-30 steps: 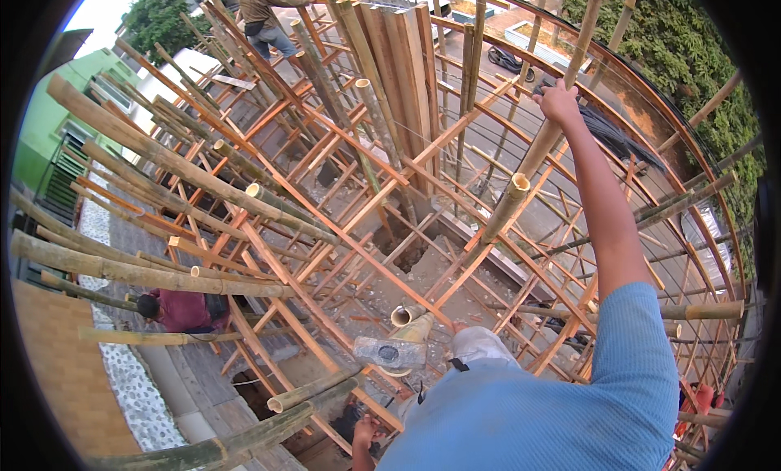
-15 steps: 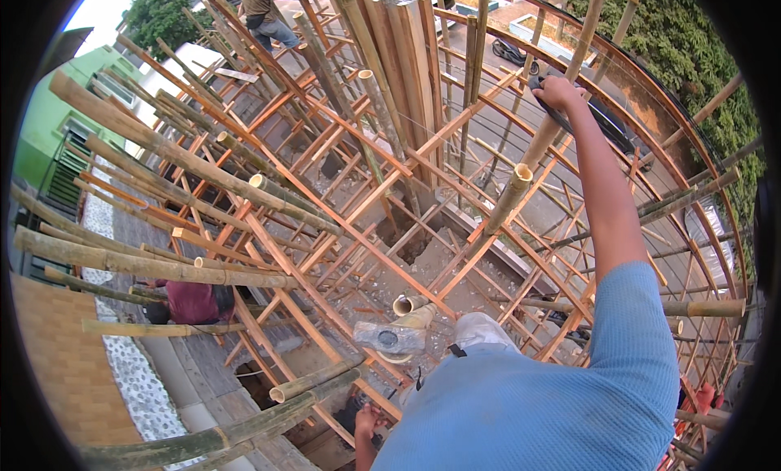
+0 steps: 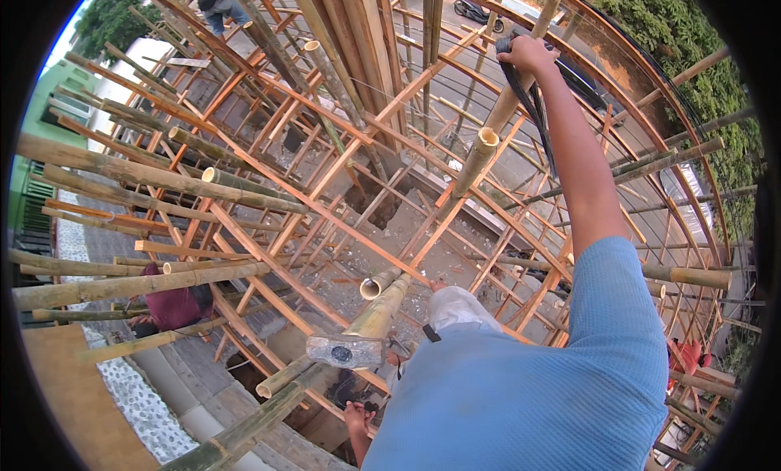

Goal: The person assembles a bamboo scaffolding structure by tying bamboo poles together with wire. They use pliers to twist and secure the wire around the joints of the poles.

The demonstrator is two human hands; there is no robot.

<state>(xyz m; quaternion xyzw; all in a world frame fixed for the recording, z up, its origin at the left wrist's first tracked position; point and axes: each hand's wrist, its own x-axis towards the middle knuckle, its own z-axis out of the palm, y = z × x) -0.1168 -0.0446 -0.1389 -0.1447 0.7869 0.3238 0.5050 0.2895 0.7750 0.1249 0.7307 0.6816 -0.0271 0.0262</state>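
Outdoor construction site, indicated by bamboo poles (image 3: 163, 176), timber battens (image 3: 366, 243) and a board-clad column (image 3: 362, 56) left of the raised right hand (image 3: 530, 58).

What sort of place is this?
Most likely an outdoor building site: bamboo poles rise among crisscrossing wooden beams, and tall boards stand together like a mould for a column.

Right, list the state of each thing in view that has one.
Long, thin black flexible strips: gathered in the bare right hand, ends dangling.
Bare left hand: lowered, fingers curled, grip unclear.
Round tan bamboo pole below the right hand: cut end open, hollow.
Straight reddish-brown wooden battens: crossed in a lattice.
Ribbed blue fabric shirt: worn.
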